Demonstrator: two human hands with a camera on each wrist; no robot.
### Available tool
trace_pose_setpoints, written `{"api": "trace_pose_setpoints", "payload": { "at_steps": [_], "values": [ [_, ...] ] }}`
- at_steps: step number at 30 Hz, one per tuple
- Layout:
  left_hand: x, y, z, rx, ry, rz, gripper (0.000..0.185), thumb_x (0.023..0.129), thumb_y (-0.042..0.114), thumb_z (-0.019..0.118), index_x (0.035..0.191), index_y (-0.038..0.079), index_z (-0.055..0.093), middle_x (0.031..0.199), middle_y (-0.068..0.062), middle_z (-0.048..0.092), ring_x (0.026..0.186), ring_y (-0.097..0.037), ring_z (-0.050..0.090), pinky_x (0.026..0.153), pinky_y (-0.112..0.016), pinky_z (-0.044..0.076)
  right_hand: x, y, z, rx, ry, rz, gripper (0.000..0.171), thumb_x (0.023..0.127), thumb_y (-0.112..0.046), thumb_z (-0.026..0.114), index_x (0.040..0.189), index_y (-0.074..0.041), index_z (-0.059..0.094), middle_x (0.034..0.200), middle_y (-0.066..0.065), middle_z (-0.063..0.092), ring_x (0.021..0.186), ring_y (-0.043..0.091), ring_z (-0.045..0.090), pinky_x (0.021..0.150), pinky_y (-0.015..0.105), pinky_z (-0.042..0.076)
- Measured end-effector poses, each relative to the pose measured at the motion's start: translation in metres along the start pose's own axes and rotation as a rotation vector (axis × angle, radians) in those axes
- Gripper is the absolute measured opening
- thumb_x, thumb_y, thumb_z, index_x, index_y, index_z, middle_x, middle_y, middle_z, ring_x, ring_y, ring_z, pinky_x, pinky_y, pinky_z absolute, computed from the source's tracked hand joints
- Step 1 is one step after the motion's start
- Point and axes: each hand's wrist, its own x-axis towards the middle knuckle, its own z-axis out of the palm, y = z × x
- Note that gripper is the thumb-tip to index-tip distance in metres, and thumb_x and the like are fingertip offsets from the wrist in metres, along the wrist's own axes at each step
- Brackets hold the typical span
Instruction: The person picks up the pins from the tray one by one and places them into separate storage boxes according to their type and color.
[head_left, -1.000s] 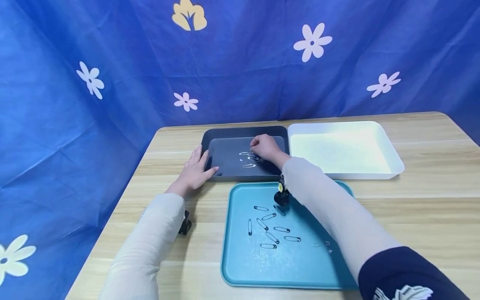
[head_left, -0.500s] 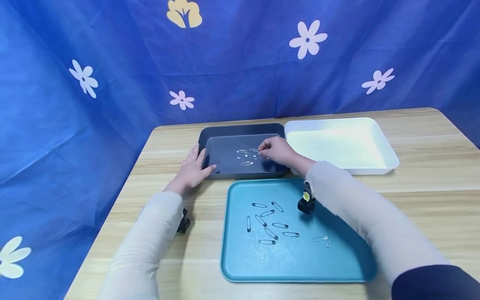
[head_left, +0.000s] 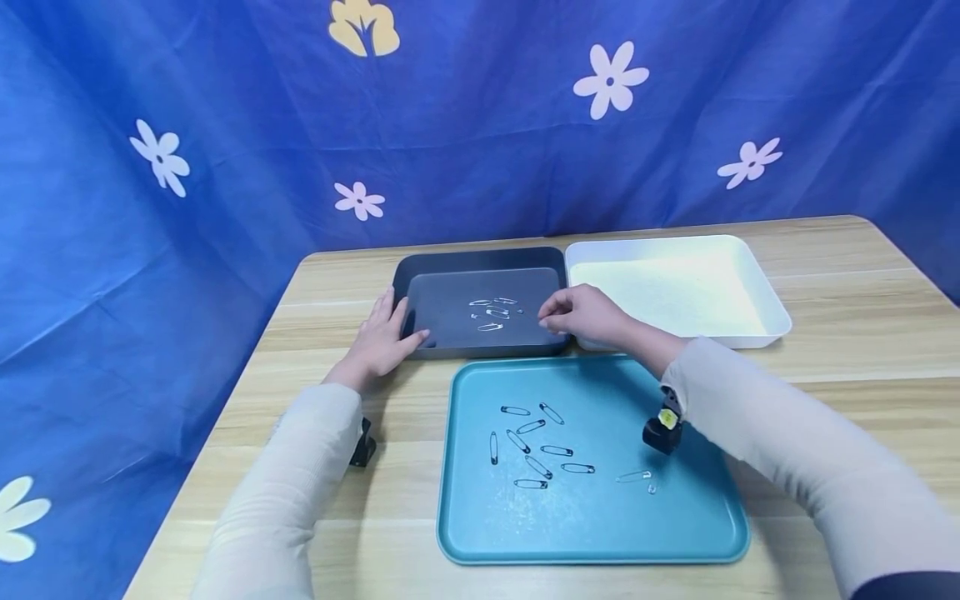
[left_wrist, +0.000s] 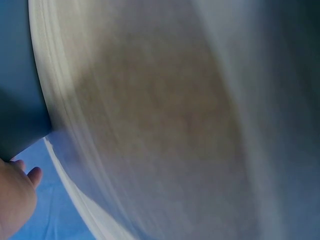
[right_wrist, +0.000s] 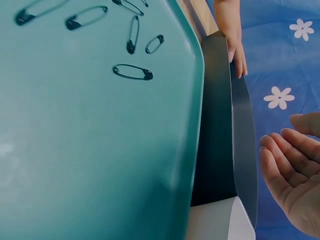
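My left hand point(head_left: 377, 343) rests with spread fingers on the left side of the dark grey tray point(head_left: 427, 287). In the left wrist view, only part of that hand point(left_wrist: 15, 200) shows, at the tray's corner. Several silver safety pins point(head_left: 497, 313) lie in the middle of the dark tray. Over that tray's right end hovers my right hand point(head_left: 588, 315), fingers loosely bent. From the right wrist view, its thumb stands apart from the fingers point(right_wrist: 290, 160), and nothing shows between them. Several black safety pins point(head_left: 532, 484) lie spread over the teal tray point(head_left: 600, 533).
A white tray point(head_left: 761, 333) stands right of the dark one, side by side with it. On the teal tray's right part lie a silver safety pin point(head_left: 633, 477) and a smaller piece point(head_left: 652, 488). Behind the wooden table point(head_left: 847, 350) hangs a blue flowered cloth point(head_left: 480, 125).
My right hand has drawn back to the right, away from the silver safety pins, uncovering more of them. My left hand stays at the dark tray. The head view has shifted slightly.
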Motion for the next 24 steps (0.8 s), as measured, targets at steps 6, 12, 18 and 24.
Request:
{"api": "trace_pose_setpoints", "payload": {
  "at_steps": [6, 12, 18, 24],
  "values": [
    [-0.001, 0.000, 0.001, -0.003, 0.003, 0.002, 0.079, 0.085, 0.054, 0.036, 0.138, 0.001, 0.011, 0.142, -0.017, -0.010, 0.128, -0.032, -0.008, 0.097, -0.054, 0.007, -0.024, 0.005, -0.005, 0.051, -0.039, -0.009, 0.023, 0.083, -0.012, 0.056, 0.100, 0.002, 0.061, 0.090, 0.015, 0.062, 0.079, 0.029, 0.055, 0.067, 0.033, 0.045],
    [-0.001, -0.001, 0.001, -0.003, 0.018, 0.003, 0.079, 0.085, 0.054, 0.036, 0.137, 0.000, 0.012, 0.142, -0.018, -0.008, 0.128, -0.032, -0.007, 0.096, -0.055, 0.007, -0.043, 0.016, -0.008, 0.025, -0.061, -0.041, 0.023, 0.082, -0.012, 0.057, 0.099, 0.002, 0.062, 0.091, 0.009, 0.062, 0.081, 0.021, 0.057, 0.072, 0.031, 0.045],
    [-0.001, -0.001, 0.002, 0.005, 0.014, 0.007, 0.078, 0.085, 0.052, 0.036, 0.137, 0.000, 0.012, 0.142, -0.018, -0.009, 0.128, -0.031, -0.009, 0.096, -0.054, 0.007, -0.059, 0.025, -0.008, -0.019, -0.089, -0.043, 0.023, 0.081, -0.015, 0.059, 0.098, 0.000, 0.063, 0.091, 0.004, 0.062, 0.081, 0.016, 0.054, 0.074, 0.033, 0.043],
    [-0.001, -0.001, 0.001, 0.011, 0.018, 0.004, 0.078, 0.085, 0.054, 0.036, 0.137, 0.000, 0.012, 0.142, -0.018, -0.007, 0.128, -0.031, -0.007, 0.097, -0.054, 0.008, -0.076, 0.028, -0.007, -0.060, -0.130, -0.078, 0.020, 0.080, -0.014, 0.060, 0.095, -0.001, 0.064, 0.086, 0.001, 0.063, 0.077, 0.013, 0.056, 0.071, 0.030, 0.045]
  ]
}}
